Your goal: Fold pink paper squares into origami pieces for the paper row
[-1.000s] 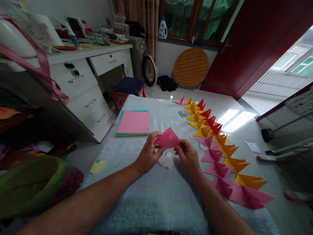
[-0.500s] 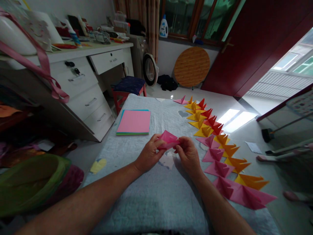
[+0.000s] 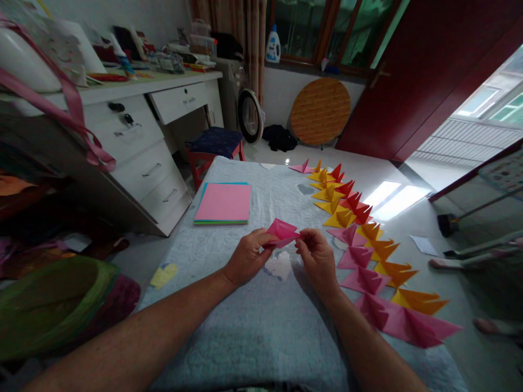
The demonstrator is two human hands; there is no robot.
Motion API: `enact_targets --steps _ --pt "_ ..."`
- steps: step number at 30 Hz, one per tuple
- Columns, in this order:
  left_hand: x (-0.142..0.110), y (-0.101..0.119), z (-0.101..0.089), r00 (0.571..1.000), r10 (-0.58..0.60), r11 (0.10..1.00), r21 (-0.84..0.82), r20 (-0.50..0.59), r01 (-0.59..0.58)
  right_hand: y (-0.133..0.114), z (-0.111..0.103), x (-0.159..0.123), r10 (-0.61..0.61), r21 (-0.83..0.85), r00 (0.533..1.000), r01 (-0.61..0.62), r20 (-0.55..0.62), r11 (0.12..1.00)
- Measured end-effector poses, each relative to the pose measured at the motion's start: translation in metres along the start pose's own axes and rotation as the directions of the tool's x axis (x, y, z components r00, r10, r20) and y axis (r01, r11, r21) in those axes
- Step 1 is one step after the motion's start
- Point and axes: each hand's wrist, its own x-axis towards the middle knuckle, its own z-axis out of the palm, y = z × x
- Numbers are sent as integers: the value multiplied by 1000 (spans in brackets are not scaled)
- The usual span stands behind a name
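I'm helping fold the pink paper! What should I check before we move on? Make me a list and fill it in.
1. Left hand has the pink folded paper: ok, it's pinching the left side.
2. Right hand is there too: ok, its fingertips are at the right corner.
3. Creases are sharp: cannot tell, they're too small to see.
4. Paper stack is lined up neatly: not ok, blue peeks out past the pink top sheet.
5. Finished-looking pink shapes aren't touched by the right forearm: cannot tell, they look very close.
6. Paper stack is away from both hands: ok, there's a gap.
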Motion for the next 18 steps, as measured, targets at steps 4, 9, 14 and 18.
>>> enact_targets --steps 4,9,14,18 --pt "0 -1 -1 999 29 999 29 20 -30 0 0 0 0 9 1000 1 -7 1000" --pt "0 -2 1 1000 28 999 33 14 -29 0 -1 0 -18 37 1000 17 13 999" --pt "0 -3 2 1000 23 999 36 -2 -23 -2 0 0 -27 47 1000 26 14 999" --pt "-1 -3 1 1000 21 999 38 2 -21 -3 0 -1 -34 55 999 33 17 998"
